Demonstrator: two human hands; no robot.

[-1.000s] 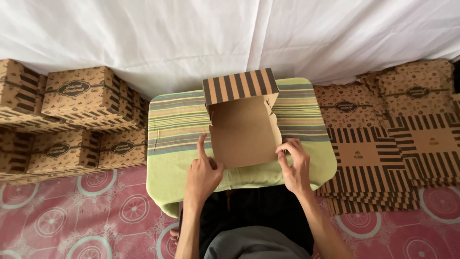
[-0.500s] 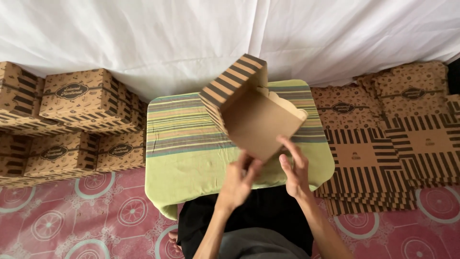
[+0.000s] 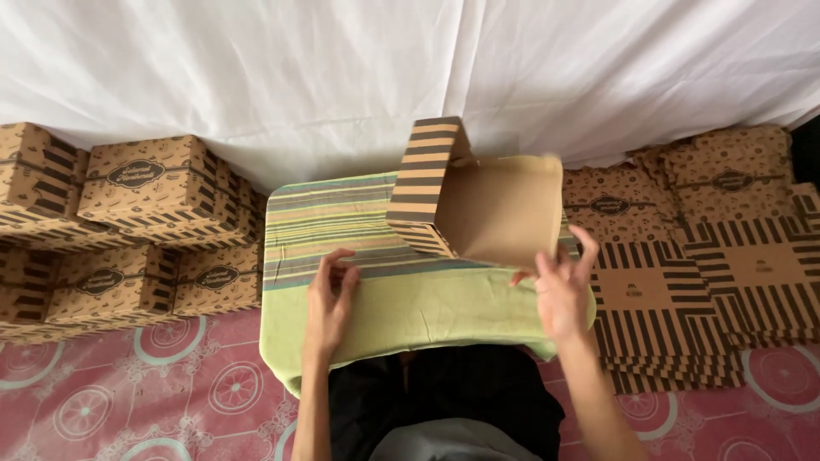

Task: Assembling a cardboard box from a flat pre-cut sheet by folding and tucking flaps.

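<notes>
Nearest, dark trousers and both forearms at the bench [image 3: 376,316] edge, draped in a green striped cloth. Left hand [image 3: 329,299] lying loosely on the cloth, fingers curled, holding nothing, well apart from the box. Right hand [image 3: 559,290] raised just below the box's near edge, fingers spread open; touching the rim or just short of it, cannot tell. Half-folded cardboard box [image 3: 478,205] standing on the bench's far right part, plain brown inside, open toward the camera, one brown-and-black striped flap upright on its left. Farther left, finished boxes [image 3: 145,183] stacked on the floor; right, flat striped blanks [image 3: 683,290] piled. Beyond, a white sheet [image 3: 342,68].
</notes>
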